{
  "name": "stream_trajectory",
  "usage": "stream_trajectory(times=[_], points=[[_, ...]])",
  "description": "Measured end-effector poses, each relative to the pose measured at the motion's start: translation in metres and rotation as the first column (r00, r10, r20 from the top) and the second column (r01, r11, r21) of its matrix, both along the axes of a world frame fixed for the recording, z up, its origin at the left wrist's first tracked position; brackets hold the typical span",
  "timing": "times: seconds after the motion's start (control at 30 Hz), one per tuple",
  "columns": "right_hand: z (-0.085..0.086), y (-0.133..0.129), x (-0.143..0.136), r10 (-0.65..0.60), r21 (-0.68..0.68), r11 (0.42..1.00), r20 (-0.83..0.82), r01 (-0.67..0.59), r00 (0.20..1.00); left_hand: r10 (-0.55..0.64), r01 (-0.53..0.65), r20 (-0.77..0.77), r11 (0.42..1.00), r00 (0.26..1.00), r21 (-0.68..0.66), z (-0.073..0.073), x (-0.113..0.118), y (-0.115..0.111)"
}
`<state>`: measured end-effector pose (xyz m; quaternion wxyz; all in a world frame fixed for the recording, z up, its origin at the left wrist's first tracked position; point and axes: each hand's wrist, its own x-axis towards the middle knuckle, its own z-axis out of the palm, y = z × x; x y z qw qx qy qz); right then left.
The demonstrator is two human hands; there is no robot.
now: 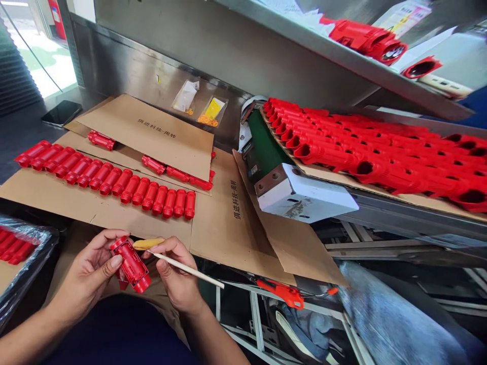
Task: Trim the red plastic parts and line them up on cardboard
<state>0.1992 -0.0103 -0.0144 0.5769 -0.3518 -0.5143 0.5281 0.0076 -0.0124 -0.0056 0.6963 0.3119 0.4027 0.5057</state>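
Observation:
My left hand [97, 271] is closed around a red plastic flashlight-like housing [131, 266], tilted, with its recessed side facing up. My right hand [178, 279] is beside it, pinching a thin pale stick [190, 269] that points down to the right. A yellow covering, like a finger cot [148, 244], sits on a fingertip of the right hand, close to the housing. Whether that fingertip touches the housing I cannot tell. Beyond both hands, a row of similar red housings [125, 186] lies on a cardboard sheet [167, 228].
A cardboard sheet [152, 124] partly covers more red housings. At right, a conveyor [266, 142] carries many red housings [365, 152]. Small bags [213, 111] and a phone [62, 112] lie at the back. A plastic-lined bin [38, 235] stands at left; orange-handled pliers [283, 294] lie below right.

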Motion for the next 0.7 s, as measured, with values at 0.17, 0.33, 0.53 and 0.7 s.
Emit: stream_trajectory(times=[0.17, 0.33, 0.53, 0.7], points=[[-0.013, 0.005, 0.002, 0.073, -0.051, 0.995, -0.188, -0.084, 0.980, 0.018, -0.012, 0.056, 0.994, 0.998, -0.109, 0.014, 0.005, 0.003], [-0.002, 0.008, 0.013, 0.269, -0.076, 0.944, -0.389, -0.321, 0.881, 0.015, -0.005, 0.083, 0.993, 0.996, -0.118, 0.022, 0.005, 0.001], [0.015, 0.010, 0.041, 0.150, -0.026, 0.986, -0.328, -0.167, 0.933, 0.034, -0.028, 0.047, 0.993, 0.998, -0.116, 0.016, 0.003, 0.008], [0.016, 0.014, 0.074, -0.158, -0.136, 0.982, -0.246, 0.128, 0.956, -0.277, 0.278, 0.171, 0.960, 0.946, 0.016, 0.027, -0.007, -0.009]])
